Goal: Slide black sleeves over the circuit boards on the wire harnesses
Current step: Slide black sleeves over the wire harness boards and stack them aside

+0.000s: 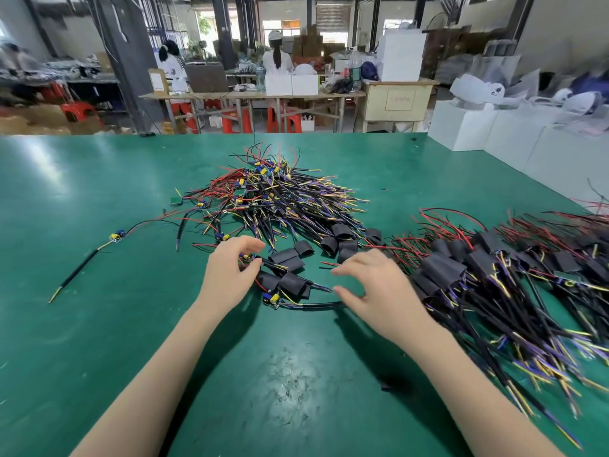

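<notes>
We note both forearms bare to frame edge; left hand and right hand ungloved, ringless.

This is a factory workroom. A big green worktop holds heaps of wire harnesses. Farther back, people in white work at long tables with red stools, cardboard boxes and white boxes.
</notes>
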